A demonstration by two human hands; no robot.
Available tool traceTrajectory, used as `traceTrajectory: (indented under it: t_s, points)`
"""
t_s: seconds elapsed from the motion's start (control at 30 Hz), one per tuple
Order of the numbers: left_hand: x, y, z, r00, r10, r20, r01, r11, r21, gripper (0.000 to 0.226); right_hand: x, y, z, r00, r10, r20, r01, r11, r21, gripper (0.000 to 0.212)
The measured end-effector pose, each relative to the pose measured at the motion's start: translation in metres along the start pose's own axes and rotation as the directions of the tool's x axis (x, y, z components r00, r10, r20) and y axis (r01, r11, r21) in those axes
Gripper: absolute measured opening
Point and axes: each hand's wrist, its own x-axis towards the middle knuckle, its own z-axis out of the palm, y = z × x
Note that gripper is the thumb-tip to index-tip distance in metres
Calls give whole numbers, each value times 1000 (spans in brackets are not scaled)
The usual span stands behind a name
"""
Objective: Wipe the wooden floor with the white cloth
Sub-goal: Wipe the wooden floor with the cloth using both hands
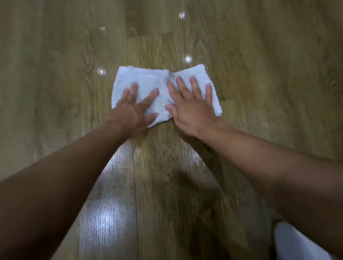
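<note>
The white rectangular cloth lies flat on the wooden plank floor ahead of you; your left hand rests on its left half, your right hand on its right half

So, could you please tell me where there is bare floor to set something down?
Bare wooden floor lies beyond and either side of the white cloth. It is crowded where the left hand and right hand press the cloth.

Two bare arms stretched forward.
The left hand and right hand lie side by side, palms down, fingers straight and spread.
</note>
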Motion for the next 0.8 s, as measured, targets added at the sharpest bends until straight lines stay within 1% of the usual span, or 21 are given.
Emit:
traceTrajectory:
  t_s: [0.03, 0.1, 0.13, 0.23, 0.3, 0.33, 0.37, 0.4, 0.43, 0.47, 0.5, 0.53, 0.57, 0.6, 0.63, 0.67, 0.7, 0.73, 0.8]
  points:
    - [-5, 1, 5, 1000, 5, -15, -4, 999, 50, 64, -6, -5, 4, 1000, 0, -18, 0, 1000, -6, 58]
    - [-28, 5, 24, 994, 77, -81, -59, 976, 208, 63, -36, -11, 16, 998, -49, -50, 47, 998, -39, 59]
    - [-43, 6, 35, 989, 111, -94, -87, 970, 225, 63, -56, -12, 21, 995, -81, -56, 78, 995, -63, 61]
    - [-84, -2, 58, 986, 157, -63, -145, 975, 166, 63, -100, -16, 33, 983, -183, -20, 178, 973, -148, 62]
    - [-95, -12, 57, 982, 188, -30, -183, 974, 135, 66, -89, -15, 30, 972, -237, 13, 236, 961, -147, 63]
    - [-92, -17, 51, 978, 209, -22, -202, 966, 161, 66, -74, -18, 27, 966, -257, 31, 259, 956, -135, 64]
    - [-85, -23, 42, 976, 213, -38, -199, 953, 227, 65, -54, -23, 25, 960, -277, 44, 280, 952, -125, 64]
    - [-75, -30, 31, 983, 172, -66, -149, 954, 259, 64, -31, -31, 22, 955, -291, 49, 295, 949, -109, 65]
    - [-65, -38, 19, 995, 94, -44, -81, 967, 243, 65, -9, -41, 19, 955, -290, 62, 294, 952, -84, 65]
    - [-54, -45, 7, 999, 4, 50, -15, 975, 222, 65, 10, -52, 15, 958, -276, 83, 282, 957, -68, 64]
    - [-43, -51, -1, 989, -65, 135, 31, 971, 238, 62, 23, -61, 15, 961, -260, 95, 266, 962, -62, 63]
    - [-36, -53, -7, 979, -113, 167, 68, 964, 258, 61, 30, -68, 15, 965, -247, 90, 254, 965, -66, 62]
    - [-33, -53, -8, 979, -134, 156, 91, 963, 253, 63, 29, -70, 16, 968, -241, 69, 246, 966, -75, 61]
    - [-35, -51, -7, 981, -140, 135, 103, 963, 250, 66, 20, -69, 18, 970, -241, 41, 244, 966, -87, 60]
    - [-43, -49, -1, 984, -133, 123, 93, 954, 284, 68, 5, -67, 22, 967, -254, 15, 254, 963, -92, 60]
    - [-55, -48, 9, 989, -97, 111, 63, 958, 280, 69, -12, -65, 26, 960, -280, -10, 278, 957, -86, 59]
    - [-70, -50, 20, 995, -66, 76, 46, 970, 237, 70, -30, -63, 30, 951, -308, -18, 306, 949, -70, 58]
    - [-86, -51, 31, 999, -30, 38, 22, 981, 192, 70, -47, -62, 35, 942, -336, -3, 335, 940, -63, 57]
    - [-114, -54, 48, 999, 24, 28, -28, 983, 181, 71, -66, -60, 41, 922, -384, 53, 387, 918, -90, 56]
